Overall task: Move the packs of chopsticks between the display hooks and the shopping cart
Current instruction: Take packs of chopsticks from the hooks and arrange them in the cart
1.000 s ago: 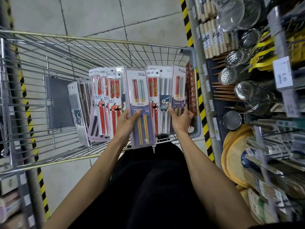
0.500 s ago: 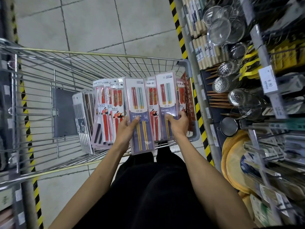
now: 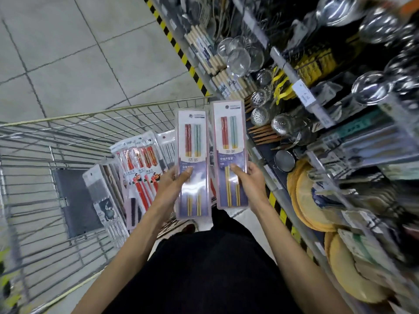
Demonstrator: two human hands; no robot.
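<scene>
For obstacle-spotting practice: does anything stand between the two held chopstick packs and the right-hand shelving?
Nothing visible does. The left hand holds the left pack and the right hand the right pack, both above the shopping cart; open air reaches the shelving.

The cart (image 3: 68, 123) is open on top; its left half has free room down to the wire floor. Stored packs (image 3: 140, 168) crowd its near right side. The left pack (image 3: 192, 155) and right pack (image 3: 231, 141), held side by side, hang over the cart's right corner. Beside them the shelf (image 3: 281, 64) bristles with strainers (image 3: 240, 57), ladles (image 3: 371, 87), mats (image 3: 310, 200) and a jutting price tag (image 3: 305, 94).
</scene>
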